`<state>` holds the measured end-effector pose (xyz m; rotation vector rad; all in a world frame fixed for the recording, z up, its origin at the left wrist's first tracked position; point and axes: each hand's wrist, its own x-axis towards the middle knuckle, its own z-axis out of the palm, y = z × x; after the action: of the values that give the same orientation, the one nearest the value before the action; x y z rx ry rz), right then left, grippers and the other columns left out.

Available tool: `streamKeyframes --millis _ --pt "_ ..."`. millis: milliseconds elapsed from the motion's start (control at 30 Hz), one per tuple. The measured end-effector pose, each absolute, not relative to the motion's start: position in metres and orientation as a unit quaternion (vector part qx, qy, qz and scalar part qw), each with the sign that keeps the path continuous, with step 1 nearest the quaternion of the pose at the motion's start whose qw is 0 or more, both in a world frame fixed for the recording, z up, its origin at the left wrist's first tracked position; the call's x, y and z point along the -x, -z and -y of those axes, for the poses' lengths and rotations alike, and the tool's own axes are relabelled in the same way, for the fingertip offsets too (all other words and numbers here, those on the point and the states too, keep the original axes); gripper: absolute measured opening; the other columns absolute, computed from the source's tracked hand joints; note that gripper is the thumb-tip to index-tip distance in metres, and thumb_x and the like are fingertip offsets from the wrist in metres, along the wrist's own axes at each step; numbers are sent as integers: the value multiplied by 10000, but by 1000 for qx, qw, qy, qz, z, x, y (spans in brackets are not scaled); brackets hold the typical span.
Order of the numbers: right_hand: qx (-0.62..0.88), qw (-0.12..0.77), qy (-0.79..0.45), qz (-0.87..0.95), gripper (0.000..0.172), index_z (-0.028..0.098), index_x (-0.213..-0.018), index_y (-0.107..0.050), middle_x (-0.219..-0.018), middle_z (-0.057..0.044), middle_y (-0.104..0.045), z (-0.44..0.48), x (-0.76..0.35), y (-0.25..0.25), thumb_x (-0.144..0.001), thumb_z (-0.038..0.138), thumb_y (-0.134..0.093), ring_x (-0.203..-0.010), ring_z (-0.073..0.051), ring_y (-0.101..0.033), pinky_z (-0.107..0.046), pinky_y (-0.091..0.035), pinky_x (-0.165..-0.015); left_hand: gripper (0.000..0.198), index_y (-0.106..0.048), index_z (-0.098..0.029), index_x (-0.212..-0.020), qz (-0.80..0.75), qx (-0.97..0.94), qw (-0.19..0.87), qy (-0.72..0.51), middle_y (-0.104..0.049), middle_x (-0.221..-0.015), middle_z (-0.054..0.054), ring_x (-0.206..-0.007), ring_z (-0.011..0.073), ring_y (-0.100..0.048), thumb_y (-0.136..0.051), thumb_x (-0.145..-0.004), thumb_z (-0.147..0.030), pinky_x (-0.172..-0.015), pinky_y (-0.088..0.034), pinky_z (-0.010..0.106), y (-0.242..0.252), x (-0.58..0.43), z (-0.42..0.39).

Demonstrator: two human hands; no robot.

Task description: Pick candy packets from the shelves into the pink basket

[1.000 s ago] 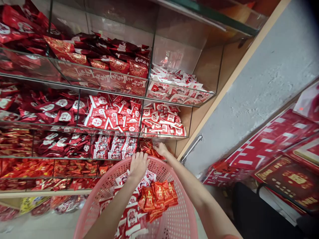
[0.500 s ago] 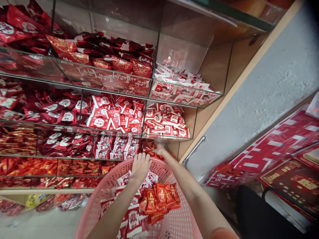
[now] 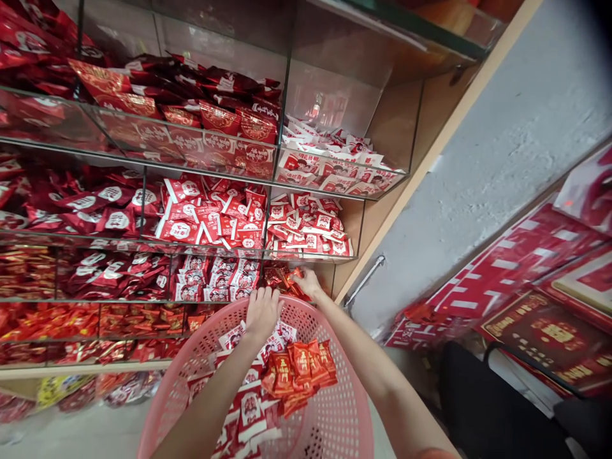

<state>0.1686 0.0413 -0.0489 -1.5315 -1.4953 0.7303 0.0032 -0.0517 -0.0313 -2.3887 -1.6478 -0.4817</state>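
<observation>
My left hand (image 3: 262,312) is wrapped over the far rim of a pink plastic basket (image 3: 342,357) with a perforated wall. Inside the basket lie several white-and-red packets (image 3: 251,411) and, on top of them at the right, a cluster of orange-red packets (image 3: 301,370) with gold lettering. Beyond the rim, my right hand (image 3: 308,282) reaches into a low shelf compartment at the right end. Its fingers are closed on shiny orange-red packets (image 3: 295,280); how many is hidden.
Glass-fronted shelves (image 3: 191,172) hold several kinds of red packets, sorted by compartment. A grey wall (image 3: 459,210) stands to the right. Red printed packs (image 3: 497,268) lean there, beside a black chair (image 3: 478,395). Colourful bags (image 3: 71,390) lie under the bottom shelf.
My right hand has lifted slightly in the low compartment and orange-red packets now show at its fingers. My left hand stays on the rim. The whole view has shifted a little.
</observation>
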Motion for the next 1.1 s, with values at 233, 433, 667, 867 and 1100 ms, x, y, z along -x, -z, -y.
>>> streamKeyframes --millis 233,433,667,867,1100 --pt "589 498 -294 565 320 170 -929 -547 -859 -34 -626 22 -182 18 -710 400 -579 -737 -142 -566 -263 -467 -704 325 -559 -165 -1023 558 808 87 166 -566 -944 110 -913 257 -454 -310 -906 -338 -885 -315 421 31 -4 52" --pt "523 540 -470 463 398 187 -1002 -561 -889 -35 -650 112 -182 2 -679 390 -679 -813 -158 -600 -292 -473 -776 347 -559 -158 -1032 557 809 90 167 -562 -945 113 -908 257 -445 -295 -910 -346 -863 -318 416 33 -4 52" --pt "502 527 -552 406 494 223 -1148 -505 -827 -2 -621 169 -170 4 -721 391 -686 -757 -146 -604 -300 -484 -751 338 -560 -163 -1001 553 809 102 173 -563 -936 104 -900 254 -442 -297 -910 -355 -854 -318 409 36 -3 51" --pt "537 502 -472 486 659 286 -1313 -325 -899 -7 -581 172 -166 11 -748 378 -652 -777 -157 -580 -302 -482 -726 349 -561 -161 -1000 552 809 106 171 -569 -935 108 -896 258 -444 -285 -913 -356 -856 -318 411 35 -3 51" --pt "545 364 -382 652 336 263 -1152 -509 -1068 -34 -552 175 -153 8 -824 328 -548 -707 -129 -544 -287 -457 -706 346 -557 -164 -1040 552 811 83 175 -569 -973 119 -927 264 -443 -290 -910 -343 -864 -313 416 33 -3 53"
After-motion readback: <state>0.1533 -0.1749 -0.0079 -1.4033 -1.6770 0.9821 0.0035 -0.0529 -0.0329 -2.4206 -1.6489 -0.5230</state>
